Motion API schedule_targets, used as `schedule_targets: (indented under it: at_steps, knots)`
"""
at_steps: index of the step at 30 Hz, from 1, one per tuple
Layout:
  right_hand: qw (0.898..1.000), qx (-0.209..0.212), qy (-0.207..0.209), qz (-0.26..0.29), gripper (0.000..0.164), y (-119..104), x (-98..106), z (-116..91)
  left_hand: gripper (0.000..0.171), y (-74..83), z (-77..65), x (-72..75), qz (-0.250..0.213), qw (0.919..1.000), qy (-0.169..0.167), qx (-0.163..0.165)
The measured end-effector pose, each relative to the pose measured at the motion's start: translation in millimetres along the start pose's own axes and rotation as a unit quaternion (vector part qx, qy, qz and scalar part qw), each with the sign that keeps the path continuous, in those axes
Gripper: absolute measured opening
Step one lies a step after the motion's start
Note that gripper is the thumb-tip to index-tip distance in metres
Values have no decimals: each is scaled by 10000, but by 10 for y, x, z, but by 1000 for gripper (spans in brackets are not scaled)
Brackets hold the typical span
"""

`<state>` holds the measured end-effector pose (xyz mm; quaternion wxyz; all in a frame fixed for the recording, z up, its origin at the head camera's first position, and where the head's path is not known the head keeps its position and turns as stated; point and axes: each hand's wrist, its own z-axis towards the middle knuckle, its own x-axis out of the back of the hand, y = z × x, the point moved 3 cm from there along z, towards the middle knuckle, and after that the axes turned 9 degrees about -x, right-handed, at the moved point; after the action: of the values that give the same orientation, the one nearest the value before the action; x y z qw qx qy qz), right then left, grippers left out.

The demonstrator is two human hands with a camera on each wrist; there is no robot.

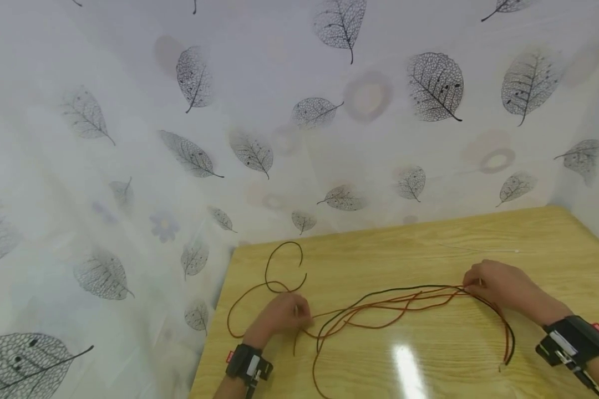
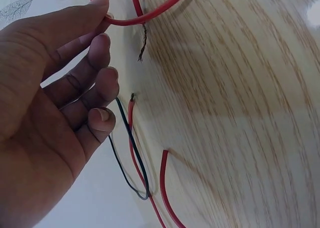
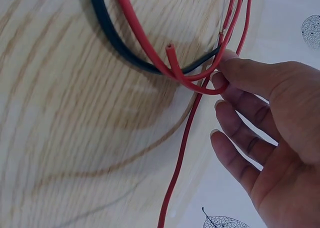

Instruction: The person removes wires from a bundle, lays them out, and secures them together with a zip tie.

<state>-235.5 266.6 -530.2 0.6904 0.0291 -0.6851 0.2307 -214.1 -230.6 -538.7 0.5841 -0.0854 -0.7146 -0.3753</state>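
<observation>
Head view: we find the left hand (image 1: 281, 315) at six o'clock pinching a red wire (image 2: 127, 23), the right hand (image 1: 501, 285) at four o'clock pinching a red-and-dark-green wire bundle (image 3: 140, 33), over the wood-grain tabletop (image 1: 359, 260).

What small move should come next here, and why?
Probably the left hand should gently draw the red wire it pinches to the left: the right hand holds red wires and a dark wire, and between the hands the wires loop and cross.
</observation>
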Motion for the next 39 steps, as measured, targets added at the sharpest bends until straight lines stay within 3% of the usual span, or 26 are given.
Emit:
schedule_targets:
  at_steps: [7, 12, 20, 25, 29, 33, 39]
  knots:
    - [9997, 57, -101, 219, 9, -33, 31, 21, 12, 27, 14, -30, -123, 9996, -241, -88]
    - [9990, 337, 58, 276, 8, -100, 69, 50, 8, 4, 20, 45, -164, 9996, -247, 24]
    - [9970, 490, 578, 150, 6, -269, 162, 183, 5, -229, -120, 373, 54, 9983, 452, 373]
    - [9950, 752, 654, 86, 6, -446, 195, 330, 14, -375, -241, 477, 129, 9958, 759, 500]
    - [9923, 1016, 711, 81, 4, -619, 197, 454, 26, -457, -247, 490, 328, 9944, 905, 437]
    - [9880, 1321, 793, 95, 10, -819, 191, 605, 34, -549, -162, 451, 567, 9943, 860, 279]
    - [9802, 1769, 865, 208, 5, -1127, 146, 839, 25, -664, -56, 375, 745, 9933, 812, 355]
